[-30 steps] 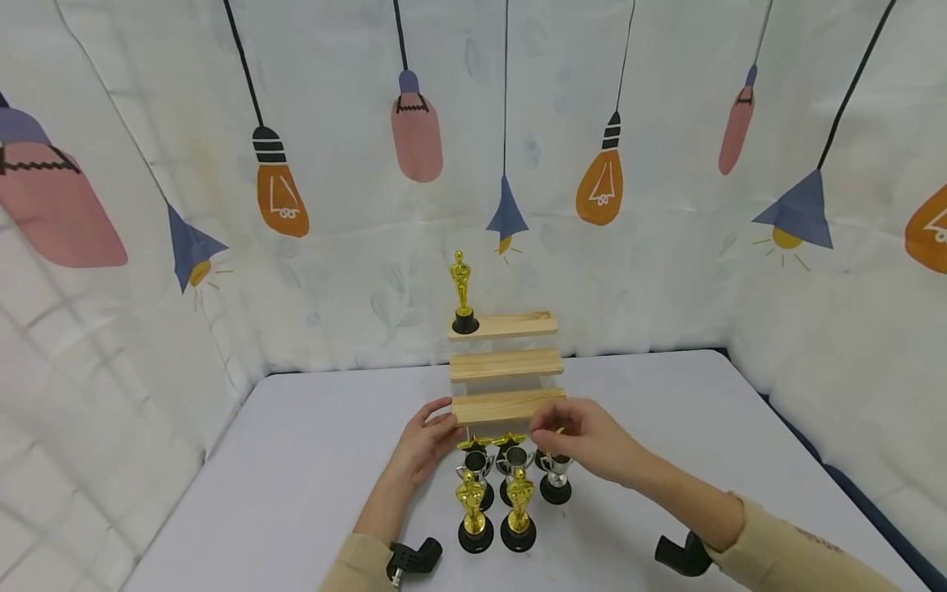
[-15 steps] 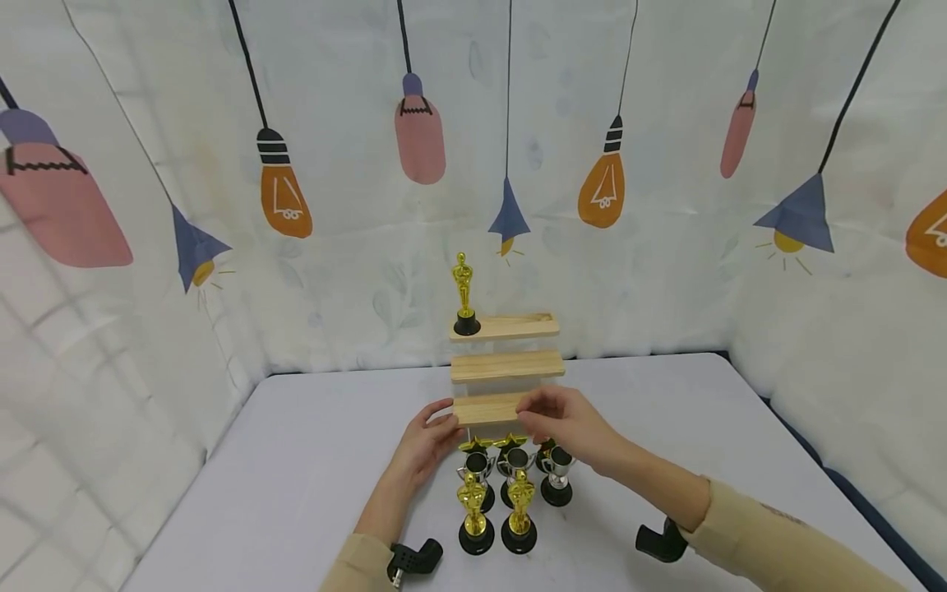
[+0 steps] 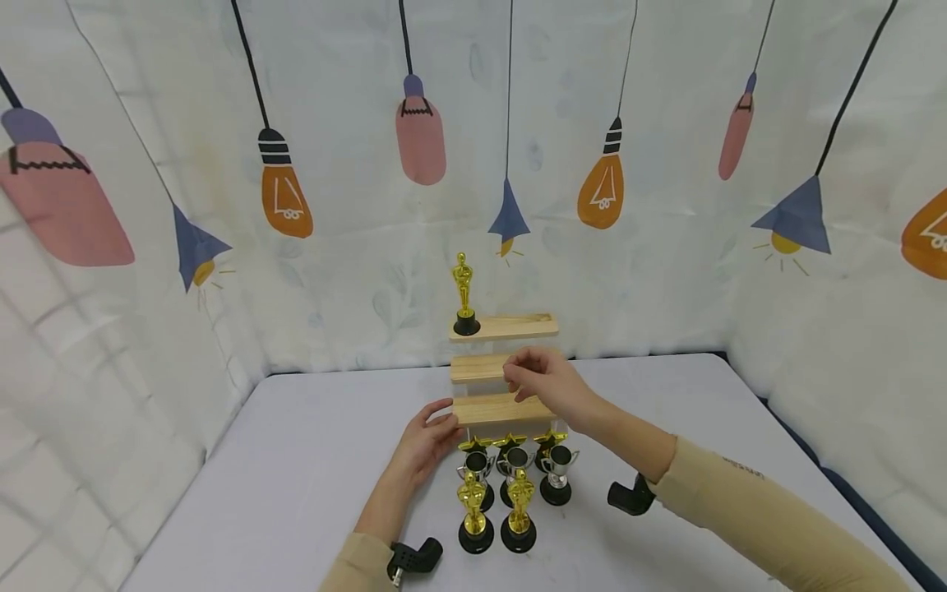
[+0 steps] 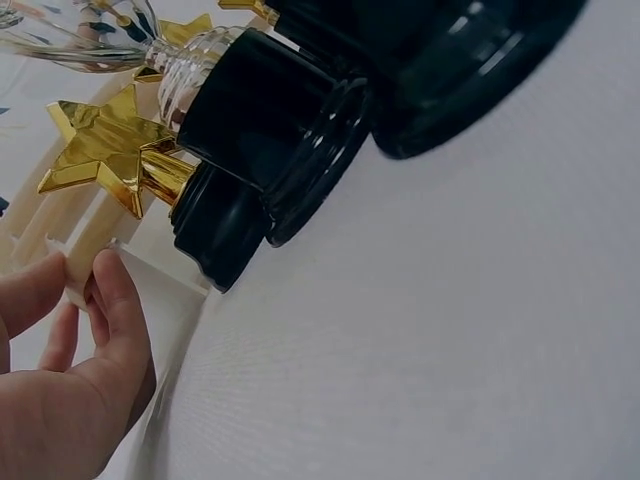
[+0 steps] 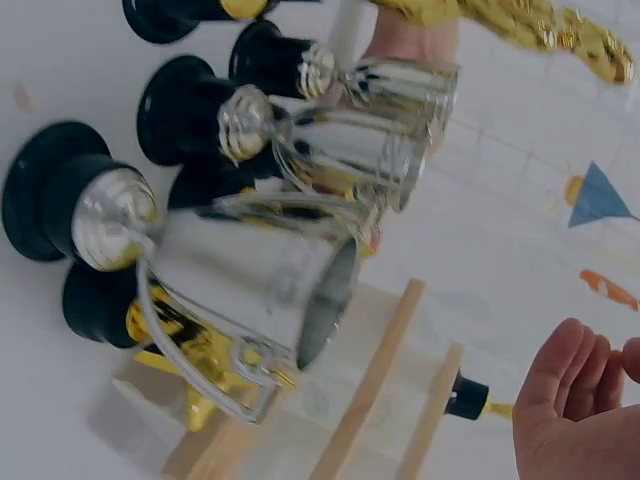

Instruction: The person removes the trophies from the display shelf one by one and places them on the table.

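A small three-step wooden display shelf (image 3: 497, 409) stands on the table. My left hand (image 3: 423, 448) holds the left end of its lowest board; the left wrist view shows thumb and fingers (image 4: 122, 300) pinching that end. My right hand (image 3: 551, 385) hovers before the middle board (image 3: 473, 370), fingers loosely bent, with nothing visible in them. A gold statuette trophy (image 3: 463, 288) on a black base stands upright at the left end of the top board. In front of the shelf are two more gold statuettes (image 3: 520, 503), silver cup trophies (image 3: 560, 462) and gold star trophies (image 4: 110, 150).
The white table (image 3: 311, 485) reaches back to a fabric wall (image 3: 355, 271) printed with hanging lamps. Trophies stand close together in rows between my forearms. A black wrist device (image 3: 414, 557) sits on each wrist, below tan sleeves.
My right hand has moved up and left, from over the silver cup at the right to before the middle board. My left hand stays at the lowest board's end.
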Motion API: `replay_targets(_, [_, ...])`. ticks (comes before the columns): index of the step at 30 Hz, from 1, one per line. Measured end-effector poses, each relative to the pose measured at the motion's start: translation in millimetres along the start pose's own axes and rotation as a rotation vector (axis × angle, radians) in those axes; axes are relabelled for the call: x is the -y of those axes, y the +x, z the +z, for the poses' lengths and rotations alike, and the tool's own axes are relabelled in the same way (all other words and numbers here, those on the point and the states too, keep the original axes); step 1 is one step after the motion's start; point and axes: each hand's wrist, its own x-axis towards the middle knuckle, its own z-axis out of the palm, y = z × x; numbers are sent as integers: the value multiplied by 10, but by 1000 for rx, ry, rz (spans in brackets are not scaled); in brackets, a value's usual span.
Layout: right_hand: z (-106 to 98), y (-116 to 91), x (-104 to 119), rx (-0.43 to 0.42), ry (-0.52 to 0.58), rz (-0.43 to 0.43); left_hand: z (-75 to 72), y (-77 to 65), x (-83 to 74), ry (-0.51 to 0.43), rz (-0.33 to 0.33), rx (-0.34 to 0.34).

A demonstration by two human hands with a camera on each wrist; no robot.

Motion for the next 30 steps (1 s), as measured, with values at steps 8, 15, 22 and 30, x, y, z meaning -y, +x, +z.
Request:
replay_targets(8, [33, 292, -15, -40, 8, 25, -7, -25, -13, 4, 0, -1])
replay_targets(15, [23, 598, -27, -108, -5, 20, -5, -20, -9, 1, 9, 3])
replay_targets(22, [40, 886, -34, -150, -76, 1, -18, -13, 3, -4, 6, 4])
replay_targets(30, [36, 1078, -101, -223, -252, 2, -41, -6, 19, 10, 21, 27])
